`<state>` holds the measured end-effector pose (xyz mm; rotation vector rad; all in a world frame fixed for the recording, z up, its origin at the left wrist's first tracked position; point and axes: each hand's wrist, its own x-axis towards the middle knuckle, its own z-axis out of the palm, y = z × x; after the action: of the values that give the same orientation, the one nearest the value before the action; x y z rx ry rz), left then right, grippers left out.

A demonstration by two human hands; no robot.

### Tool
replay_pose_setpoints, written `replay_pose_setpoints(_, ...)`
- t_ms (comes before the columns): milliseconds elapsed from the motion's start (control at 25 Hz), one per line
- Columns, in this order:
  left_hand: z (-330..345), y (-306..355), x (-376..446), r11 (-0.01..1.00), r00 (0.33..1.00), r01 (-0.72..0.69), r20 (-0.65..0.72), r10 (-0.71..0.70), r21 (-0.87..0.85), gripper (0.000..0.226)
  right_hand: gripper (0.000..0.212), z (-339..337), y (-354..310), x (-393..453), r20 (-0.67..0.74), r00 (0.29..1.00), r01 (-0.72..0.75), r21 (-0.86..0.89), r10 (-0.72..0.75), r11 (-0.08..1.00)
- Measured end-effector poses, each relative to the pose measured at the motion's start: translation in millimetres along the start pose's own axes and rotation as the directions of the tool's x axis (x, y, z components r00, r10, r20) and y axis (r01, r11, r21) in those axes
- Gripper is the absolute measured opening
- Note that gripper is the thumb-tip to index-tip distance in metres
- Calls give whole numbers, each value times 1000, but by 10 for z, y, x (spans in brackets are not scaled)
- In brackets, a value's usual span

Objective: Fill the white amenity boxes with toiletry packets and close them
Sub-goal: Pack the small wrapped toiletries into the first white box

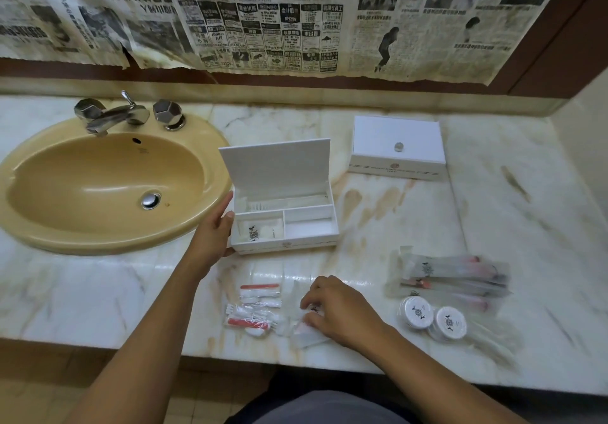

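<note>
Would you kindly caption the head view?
Left hand steadies the open amenity box; right hand picks a packet.

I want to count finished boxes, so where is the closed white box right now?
In the head view, the closed white box sits at the back right of the marble counter, behind and right of the open box.
</note>
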<state>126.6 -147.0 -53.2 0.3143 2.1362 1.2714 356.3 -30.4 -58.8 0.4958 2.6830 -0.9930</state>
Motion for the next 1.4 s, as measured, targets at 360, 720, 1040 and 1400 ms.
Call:
replay_pose_setpoints(360,7,14,-14,999,1000,-26,-10,26,41,43,31,0,-13,30,13,1000,7,-100,-6,995)
replay_pose_setpoints(720,-2,-3,4,999,1000,-26,-4,26,29,43,25,-92,-83,112,-132,991,20,-3,-20,1000)
replay_pose_setpoints(1040,-22,-8,6,1000,1000,-26,-3,26,-15,41,17,-682,-635,545,-383,921,136,158,-66,978)
replay_pose_setpoints(1400,-50,-12,14,996,1000,25,15,-23,-85,54,17,-441,-892,1321,-186,969,127,-191,-163,973)
